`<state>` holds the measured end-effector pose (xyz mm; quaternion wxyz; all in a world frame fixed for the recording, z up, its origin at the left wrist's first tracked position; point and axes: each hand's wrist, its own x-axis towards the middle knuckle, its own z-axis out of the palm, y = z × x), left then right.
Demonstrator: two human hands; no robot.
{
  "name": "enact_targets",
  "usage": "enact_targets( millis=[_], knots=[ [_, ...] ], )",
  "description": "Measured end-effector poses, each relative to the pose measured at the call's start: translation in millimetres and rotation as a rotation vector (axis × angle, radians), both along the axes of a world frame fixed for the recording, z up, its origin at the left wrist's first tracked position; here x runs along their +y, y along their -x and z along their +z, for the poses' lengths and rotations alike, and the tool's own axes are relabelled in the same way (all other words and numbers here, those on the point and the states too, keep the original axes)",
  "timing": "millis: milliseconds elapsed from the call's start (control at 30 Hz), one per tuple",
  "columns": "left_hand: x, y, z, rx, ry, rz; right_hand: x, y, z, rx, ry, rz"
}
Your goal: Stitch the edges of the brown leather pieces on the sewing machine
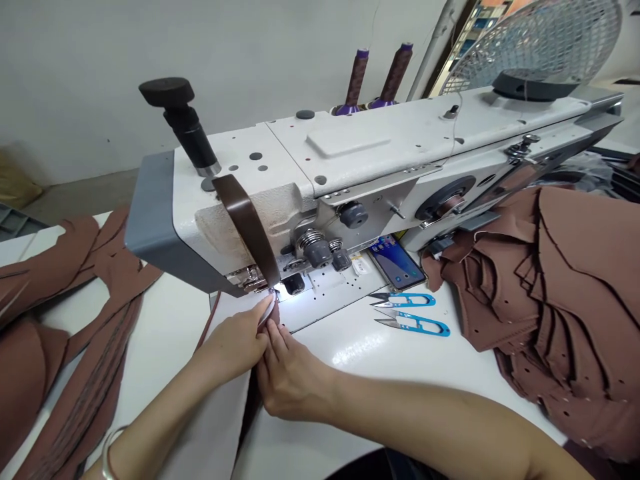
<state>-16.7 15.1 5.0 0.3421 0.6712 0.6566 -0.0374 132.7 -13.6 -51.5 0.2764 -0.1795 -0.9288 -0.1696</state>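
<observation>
Under the lit head of a white sewing machine (pixel 360 143), my two hands meet at a brown leather piece (pixel 275 313), mostly hidden by my fingers. My left hand (pixel 237 343) is closed on it, with the thumb and fingertips close to the needle area. Just nearer to me, my right hand (pixel 295 380) presses its fingers together against the same piece. A pale edge (pixel 270 310) shows by the left fingertips; I cannot tell what it is. A narrow brown strip (pixel 209 320) runs down from the machine beside my left hand.
Two blue thread snips (pixel 413 325) and a phone (pixel 397 263) lie right of the needle. Brown leather pieces (pixel 560 320) are heaped at the right; more cut pieces (pixel 95 320) lie at the left. Thread cones (pixel 356 83) and a fan (pixel 540 43) stand behind the machine.
</observation>
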Motion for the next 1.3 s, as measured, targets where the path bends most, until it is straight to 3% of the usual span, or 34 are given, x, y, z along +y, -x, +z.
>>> enact_targets(
  millis=[233, 467, 1100, 1300],
  knots=[
    [-6, -5, -1.8, -0.017, -0.129, -0.002, 5, 3, -4.3, -0.118, 0.0, 0.044],
    [-8, -3, -2.3, -0.032, -0.099, -0.054, 2, 1, -2.6, -0.002, -0.043, 0.05],
    [5, 7, -7.9, -0.087, -0.177, -0.14, 11, 3, 2.0, -0.108, -0.083, 0.015],
    [3, -2, 1.0, -0.006, -0.134, -0.188, 2, 1, 7.2, -0.102, -0.137, 0.008]
  ],
)
